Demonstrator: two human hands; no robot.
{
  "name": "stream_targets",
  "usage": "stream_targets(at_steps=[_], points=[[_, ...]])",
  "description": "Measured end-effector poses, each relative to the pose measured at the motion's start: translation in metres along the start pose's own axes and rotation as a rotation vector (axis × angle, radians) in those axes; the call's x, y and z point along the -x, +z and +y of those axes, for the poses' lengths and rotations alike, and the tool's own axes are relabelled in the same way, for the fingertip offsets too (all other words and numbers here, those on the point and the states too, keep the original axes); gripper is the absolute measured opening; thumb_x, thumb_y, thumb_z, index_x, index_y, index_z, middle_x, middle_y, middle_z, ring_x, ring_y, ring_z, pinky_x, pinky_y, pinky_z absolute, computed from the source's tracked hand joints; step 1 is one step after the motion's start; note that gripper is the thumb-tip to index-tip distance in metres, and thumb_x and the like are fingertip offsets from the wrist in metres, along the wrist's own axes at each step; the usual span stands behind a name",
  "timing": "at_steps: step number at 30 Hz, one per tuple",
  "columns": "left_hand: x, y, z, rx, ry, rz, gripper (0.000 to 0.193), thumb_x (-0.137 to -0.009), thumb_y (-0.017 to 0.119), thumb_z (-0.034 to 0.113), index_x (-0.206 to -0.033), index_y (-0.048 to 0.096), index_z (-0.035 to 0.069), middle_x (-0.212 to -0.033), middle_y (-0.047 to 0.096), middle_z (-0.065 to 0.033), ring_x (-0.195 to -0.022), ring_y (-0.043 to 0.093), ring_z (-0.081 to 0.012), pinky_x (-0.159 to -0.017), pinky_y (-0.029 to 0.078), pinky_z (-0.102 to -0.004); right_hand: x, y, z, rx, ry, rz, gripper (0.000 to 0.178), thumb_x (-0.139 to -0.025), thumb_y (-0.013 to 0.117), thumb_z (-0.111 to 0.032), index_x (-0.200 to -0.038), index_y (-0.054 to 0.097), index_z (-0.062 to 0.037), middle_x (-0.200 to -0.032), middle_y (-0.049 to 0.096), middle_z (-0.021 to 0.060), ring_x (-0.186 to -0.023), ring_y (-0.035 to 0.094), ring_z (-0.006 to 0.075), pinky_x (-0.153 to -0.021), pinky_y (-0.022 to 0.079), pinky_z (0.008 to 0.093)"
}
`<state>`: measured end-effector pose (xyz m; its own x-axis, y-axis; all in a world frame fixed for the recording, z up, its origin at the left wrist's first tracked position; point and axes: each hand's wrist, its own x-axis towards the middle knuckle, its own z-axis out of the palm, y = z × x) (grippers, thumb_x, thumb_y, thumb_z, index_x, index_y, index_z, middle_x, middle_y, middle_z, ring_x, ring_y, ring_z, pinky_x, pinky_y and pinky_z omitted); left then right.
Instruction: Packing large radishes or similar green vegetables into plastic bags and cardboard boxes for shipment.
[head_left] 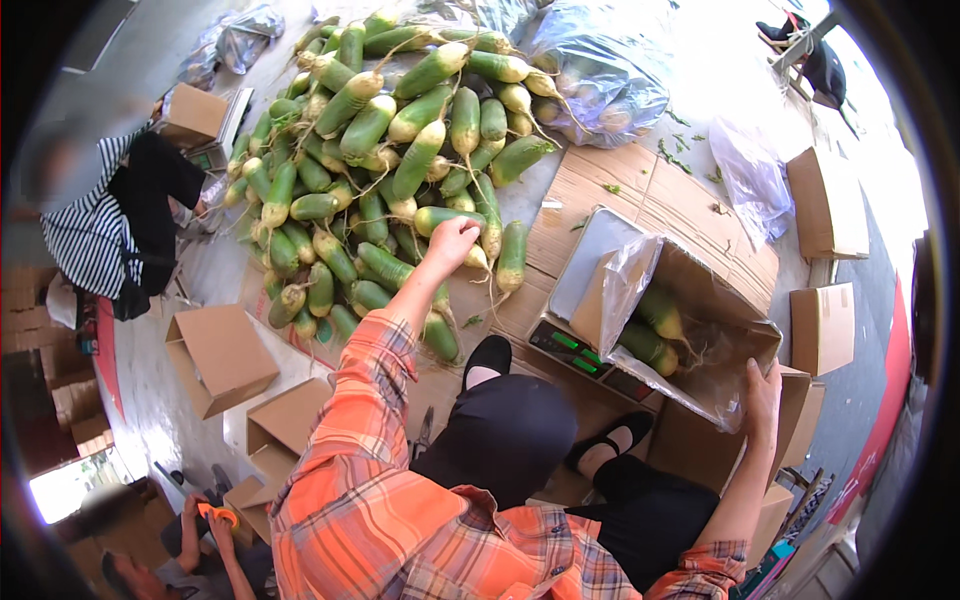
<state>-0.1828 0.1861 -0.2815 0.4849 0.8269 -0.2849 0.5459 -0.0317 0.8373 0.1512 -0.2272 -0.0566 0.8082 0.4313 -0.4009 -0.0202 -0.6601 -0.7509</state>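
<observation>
Head view: at the upper centre of the frame, a large pile of green radishes (373, 210) with pale root ends is spread over the floor. At its lower right part, one radish (436, 216) is met by the left hand (455, 242), whose fingers are curled close together; whether they are clamped on it cannot be told.

Right of centre, an open cardboard box (710, 285) is lined with clear plastic film (715, 395), and radishes inside the box (658, 311) are seen through its opening. Its lower right edge is touched by the right hand (763, 400); the fingers are partly hidden there, so their grip cannot be told. A scale (583, 262) with a green-lit display (565, 340) is partly covered by the box, and flattened cardboard (580, 190) is laid between the scale and the pile.

A filled plastic bag (605, 70) is placed at the upper right of the pile. Toward the right edge, two closed-looking cartons (828, 205) are set one below the other. At the left, a striped top (95, 245) is worn by a co-worker; at the lower left, an orange object (218, 513) is held by another person.
</observation>
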Motion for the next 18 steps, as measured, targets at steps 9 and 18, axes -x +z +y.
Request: stream_targets(at_steps=[9,18], points=[[-0.096,0.021,0.128,-0.227,0.605,0.341,0.025,-0.076,0.062,0.016,-0.099,0.061,0.005,-0.095,0.056,-0.0152,-0.090,0.055,-0.0304,-0.082,0.045,-0.0382,0.013,-0.003,-0.014,0.005,0.093,0.040,0.044,-0.088,0.051,-0.013,-0.128,0.043,0.0006,-0.115,0.056,0.0121,-0.100,0.053,0.0200,-0.088,0.041,0.0324],[-0.236,-0.074,0.186,-0.778,0.210,0.609,0.066,-0.076,0.064,0.043,-0.129,0.042,0.009,-0.138,0.033,-0.0114,-0.129,0.028,-0.0321,-0.101,0.033,-0.0464,0.011,-0.005,-0.016,-0.065,0.128,0.027,0.046,-0.089,0.051,-0.012,-0.131,0.039,0.0014,-0.118,0.054,0.0116,-0.104,0.052,0.0197,-0.090,0.040,0.0318]])
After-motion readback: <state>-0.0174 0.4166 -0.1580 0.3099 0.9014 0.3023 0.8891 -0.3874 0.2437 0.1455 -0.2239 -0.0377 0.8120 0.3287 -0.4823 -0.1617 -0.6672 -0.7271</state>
